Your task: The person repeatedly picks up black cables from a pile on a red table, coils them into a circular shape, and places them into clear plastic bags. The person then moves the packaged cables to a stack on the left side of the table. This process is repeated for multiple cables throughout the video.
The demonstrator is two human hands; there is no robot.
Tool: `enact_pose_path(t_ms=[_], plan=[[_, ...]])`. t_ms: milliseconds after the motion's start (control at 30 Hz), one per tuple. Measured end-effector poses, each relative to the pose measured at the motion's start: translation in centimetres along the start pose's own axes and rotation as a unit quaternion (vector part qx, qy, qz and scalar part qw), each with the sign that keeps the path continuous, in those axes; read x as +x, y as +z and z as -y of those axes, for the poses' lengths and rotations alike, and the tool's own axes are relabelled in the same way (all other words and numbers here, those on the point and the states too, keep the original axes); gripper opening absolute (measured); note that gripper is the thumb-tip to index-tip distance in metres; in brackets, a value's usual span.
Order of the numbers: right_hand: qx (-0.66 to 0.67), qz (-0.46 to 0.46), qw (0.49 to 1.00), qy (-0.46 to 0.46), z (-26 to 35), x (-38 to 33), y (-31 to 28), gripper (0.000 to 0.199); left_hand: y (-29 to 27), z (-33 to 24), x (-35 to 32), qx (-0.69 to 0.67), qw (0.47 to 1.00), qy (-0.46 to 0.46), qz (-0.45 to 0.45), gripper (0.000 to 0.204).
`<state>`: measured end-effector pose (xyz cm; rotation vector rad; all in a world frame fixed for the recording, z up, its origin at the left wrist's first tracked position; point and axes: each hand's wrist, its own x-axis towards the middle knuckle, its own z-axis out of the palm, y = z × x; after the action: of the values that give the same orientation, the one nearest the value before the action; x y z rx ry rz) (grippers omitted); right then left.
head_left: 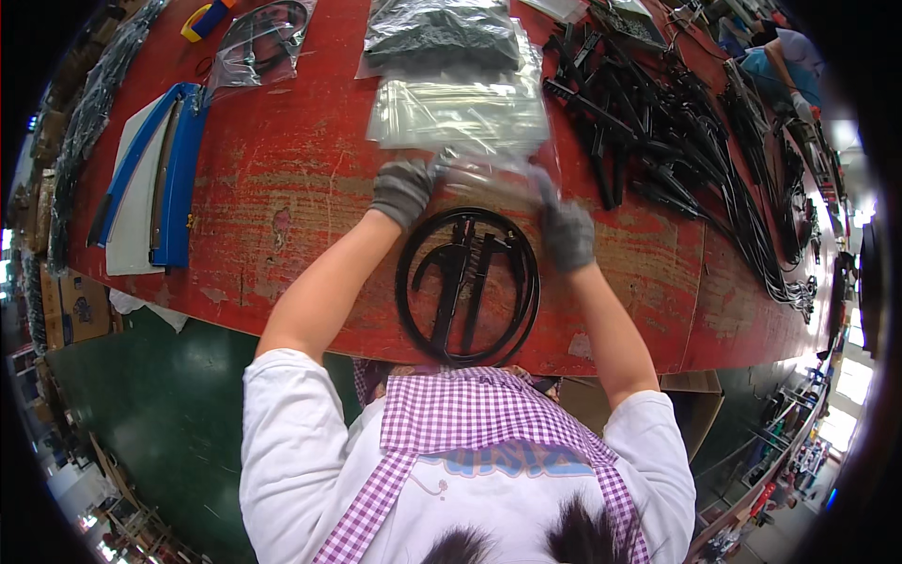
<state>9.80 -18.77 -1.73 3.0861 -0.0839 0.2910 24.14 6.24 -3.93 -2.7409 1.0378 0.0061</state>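
A clear plastic bag (489, 174) is pinched at its near edge by both gloved hands, the left hand (404, 191) clenched on one corner and the right hand (567, 233) on the other, so each grip is closed on the bag. Just below the two grips, between the forearms, lies one black coiled cable with metal clamp parts (467, 287) flat on the red worktop (282, 179). The step in hand looks like opening or spreading the bag mouth beside the coil; the next move would call for holding the mouth wide with one grip while the other lifts the coil without letting the loops spring apart.

Beyond the grips sit a stack of empty clear bags (460, 111) and one filled dark bag (437, 33). To the right of the right grip lies a heap of black clamp parts and cables (676, 122), too many to count. Well left of the left grip rest a blue-edged board (155, 174) and one more bagged coil (261, 42).
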Motion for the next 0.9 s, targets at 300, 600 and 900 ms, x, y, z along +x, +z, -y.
enact_pose_path(t_ms=[300,600,900], plan=[[0.160,0.129,0.965,-0.166,5.6,-17.5,-5.8,0.047,-2.4,-2.6,-21.6,-0.105,0.988,0.111,0.033,0.056],[0.567,0.256,0.773,-0.127,3.2,-8.2,-18.3,0.036,-16.4,0.6,-26.1,-0.630,0.776,-0.036,0.005,0.018],[0.549,0.225,0.803,-0.050,6.5,9.1,-22.5,0.028,-21.2,13.9,-17.1,-0.606,0.762,-0.218,0.069,0.021]])
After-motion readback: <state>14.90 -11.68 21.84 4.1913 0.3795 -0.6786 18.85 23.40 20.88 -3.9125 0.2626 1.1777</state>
